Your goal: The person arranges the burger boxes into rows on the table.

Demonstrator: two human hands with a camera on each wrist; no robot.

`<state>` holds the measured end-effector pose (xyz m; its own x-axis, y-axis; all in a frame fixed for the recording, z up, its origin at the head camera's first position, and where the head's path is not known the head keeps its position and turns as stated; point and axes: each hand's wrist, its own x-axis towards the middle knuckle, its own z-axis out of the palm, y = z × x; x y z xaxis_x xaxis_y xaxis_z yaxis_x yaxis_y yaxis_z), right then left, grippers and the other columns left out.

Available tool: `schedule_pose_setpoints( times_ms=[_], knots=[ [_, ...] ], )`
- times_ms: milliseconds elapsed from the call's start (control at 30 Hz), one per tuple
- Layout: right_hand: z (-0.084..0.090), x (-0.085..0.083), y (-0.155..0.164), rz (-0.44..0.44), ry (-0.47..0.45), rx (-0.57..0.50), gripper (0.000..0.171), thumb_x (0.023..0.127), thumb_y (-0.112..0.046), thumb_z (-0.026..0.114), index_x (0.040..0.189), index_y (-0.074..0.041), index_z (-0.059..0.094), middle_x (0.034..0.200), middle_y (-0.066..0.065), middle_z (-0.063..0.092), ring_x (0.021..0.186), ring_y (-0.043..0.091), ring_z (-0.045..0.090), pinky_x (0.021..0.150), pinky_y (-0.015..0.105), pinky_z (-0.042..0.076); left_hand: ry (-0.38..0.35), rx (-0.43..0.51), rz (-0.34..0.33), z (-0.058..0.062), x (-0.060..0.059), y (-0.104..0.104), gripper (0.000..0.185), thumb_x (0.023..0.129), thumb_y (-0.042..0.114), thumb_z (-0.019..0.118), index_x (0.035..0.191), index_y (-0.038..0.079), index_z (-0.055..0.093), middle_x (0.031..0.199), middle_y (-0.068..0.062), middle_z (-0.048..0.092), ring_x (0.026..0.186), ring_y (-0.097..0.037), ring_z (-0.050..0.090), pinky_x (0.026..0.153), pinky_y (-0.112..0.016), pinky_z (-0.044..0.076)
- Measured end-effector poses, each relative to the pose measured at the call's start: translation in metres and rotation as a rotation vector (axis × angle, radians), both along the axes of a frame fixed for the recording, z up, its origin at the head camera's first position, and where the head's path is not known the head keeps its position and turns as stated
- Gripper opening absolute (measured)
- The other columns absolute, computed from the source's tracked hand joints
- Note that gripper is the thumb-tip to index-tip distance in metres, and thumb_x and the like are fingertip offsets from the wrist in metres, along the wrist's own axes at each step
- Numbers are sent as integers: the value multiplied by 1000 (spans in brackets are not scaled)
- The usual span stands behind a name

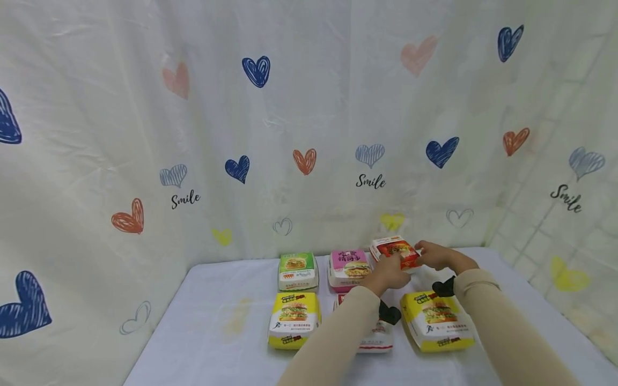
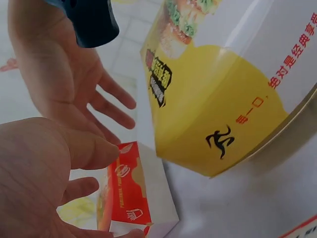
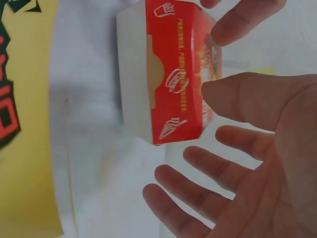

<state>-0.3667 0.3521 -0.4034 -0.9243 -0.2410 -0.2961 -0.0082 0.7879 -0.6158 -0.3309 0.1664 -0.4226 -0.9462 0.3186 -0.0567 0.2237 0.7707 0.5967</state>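
Both arms reach toward twelve o'clock — left hand [image 1: 388,274] with thumb pressed forward, right hand [image 1: 434,255] at its two o'clock, fingers spread.

white box [image 1: 381,335] mostly hidden under left forearm; yellow box [image 2: 223,84] cut off by wrist view's edge

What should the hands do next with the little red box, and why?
Probably close both hands on the red box to steady it. The left hand touches its near side with thumb and fingers, while the right hand sits open beside it, fingers spread, not gripping.
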Motion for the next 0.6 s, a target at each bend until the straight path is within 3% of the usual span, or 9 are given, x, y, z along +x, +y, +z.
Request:
schedule_pose_setpoints(
  times_ms=[100,233,500,567,600],
  knots=[
    [0,1,-2,-9,-41,0,69,101,-11,51,153,16,14,152,49,21,138,66,30,102,74,40,4,-23,29,1,2,4,56,89,35,76,141,27,56,141,0,58,121,-16,54,100,-39,52],
    [-1,3,-5,-21,-57,4,69,101,-13,52,153,15,16,151,44,29,138,64,33,102,72,42,-3,-59,57,1,6,9,67,88,40,75,148,29,48,151,-5,52,133,-21,54,104,-46,51],
    [-1,7,-7,1,-21,28,68,98,-10,51,151,18,17,151,46,24,135,64,37,100,74,42,5,-12,45,-2,7,10,60,84,37,81,139,26,59,135,1,61,118,-16,55,98,-38,52],
    [0,9,-7,2,-21,18,70,96,-7,51,151,18,15,146,46,29,125,60,47,98,72,44,5,0,37,-3,7,9,59,85,37,81,139,27,60,136,1,60,117,-16,54,96,-37,53],
    [1,9,-7,-1,-22,19,71,95,-7,51,151,18,15,134,45,39,111,54,55,94,66,48,5,1,36,-3,6,9,59,86,37,80,140,27,60,137,1,59,118,-15,54,96,-36,53]
  ],
)
